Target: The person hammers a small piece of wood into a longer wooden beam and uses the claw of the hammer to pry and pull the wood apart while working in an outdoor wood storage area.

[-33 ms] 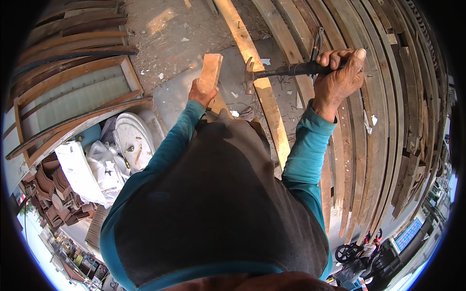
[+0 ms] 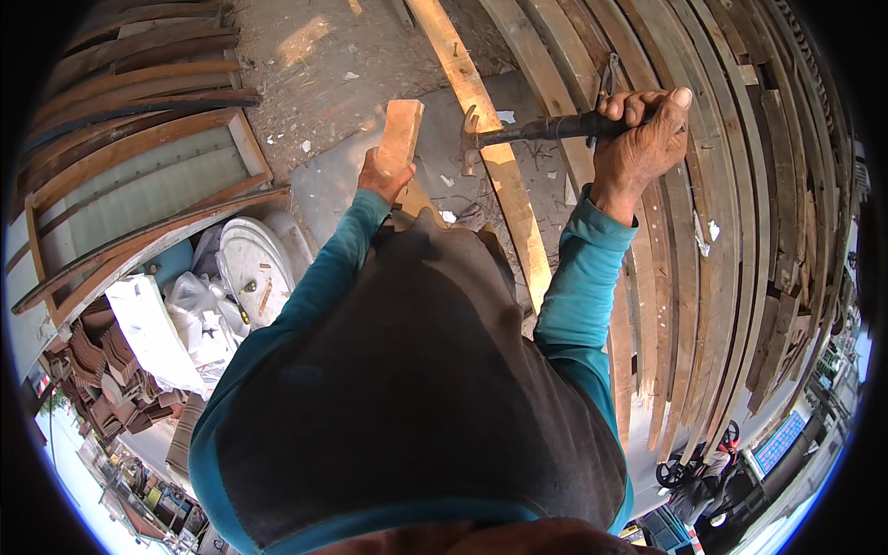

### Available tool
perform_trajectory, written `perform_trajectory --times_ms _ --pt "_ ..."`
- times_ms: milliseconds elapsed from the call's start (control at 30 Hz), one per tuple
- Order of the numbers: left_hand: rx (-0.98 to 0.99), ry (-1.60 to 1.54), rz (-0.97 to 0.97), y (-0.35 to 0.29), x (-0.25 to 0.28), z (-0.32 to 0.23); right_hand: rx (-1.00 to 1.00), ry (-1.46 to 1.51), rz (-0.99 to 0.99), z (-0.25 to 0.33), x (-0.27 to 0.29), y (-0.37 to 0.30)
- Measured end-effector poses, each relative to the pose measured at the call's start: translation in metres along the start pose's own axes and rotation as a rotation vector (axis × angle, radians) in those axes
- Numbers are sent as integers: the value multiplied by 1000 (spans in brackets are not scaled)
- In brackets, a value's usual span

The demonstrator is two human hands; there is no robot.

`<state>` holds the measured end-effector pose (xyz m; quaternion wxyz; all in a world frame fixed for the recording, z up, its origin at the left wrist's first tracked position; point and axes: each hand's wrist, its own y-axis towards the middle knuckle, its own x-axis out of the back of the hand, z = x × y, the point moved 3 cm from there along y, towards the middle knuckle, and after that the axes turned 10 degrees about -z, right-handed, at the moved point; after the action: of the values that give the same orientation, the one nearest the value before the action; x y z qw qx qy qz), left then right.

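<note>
My left hand (image 2: pixel 377 176) is closed around the lower end of a short wooden block (image 2: pixel 400 134), which points away from me. In my right hand (image 2: pixel 638 153) is a claw hammer (image 2: pixel 527 132), gripped by its dark handle with the thumb outstretched. The hammer head reaches left, over a long pale plank (image 2: pixel 504 171); whether it touches the wood I cannot tell. A nail (image 2: pixel 454 48) stands up from the far part of that plank. Beside my right fingers shows the end of a slim metal tool (image 2: pixel 608 74), partly hidden.
Long timber boards (image 2: pixel 680 240) lie in rows along the right. A wooden frame with a pale panel (image 2: pixel 153 176) and more boards (image 2: pixel 139 83) are at the left. Nearer on that side are a white oval basin (image 2: pixel 254 264), plastic bags (image 2: pixel 190 310) and stacked brown tiles (image 2: pixel 116 370).
My right hand and the hammer have shifted slightly left, and the hammer head has tilted a little. My left hand still holds the block, almost unmoved.
</note>
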<state>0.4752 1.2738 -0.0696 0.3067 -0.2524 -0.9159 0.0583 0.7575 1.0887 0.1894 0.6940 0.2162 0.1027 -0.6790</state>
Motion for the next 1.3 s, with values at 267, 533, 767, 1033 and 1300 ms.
perform_trajectory --times_ms 267,533,767,1033,1300 --pt "-48 -69 116 141 36 -72 -62 -144 -303 -84 -22 25" --pt "-812 168 165 314 -3 -143 19 -196 -593 -88 -13 31" --pt "-1207 514 305 366 -55 -162 38 -95 -802 -78 -29 2" --pt "-1140 439 332 368 -59 -160 126 -369 -740 -84 -141 25" --pt "-1169 450 353 365 -58 -161 330 -653 -440 -156 -237 43"
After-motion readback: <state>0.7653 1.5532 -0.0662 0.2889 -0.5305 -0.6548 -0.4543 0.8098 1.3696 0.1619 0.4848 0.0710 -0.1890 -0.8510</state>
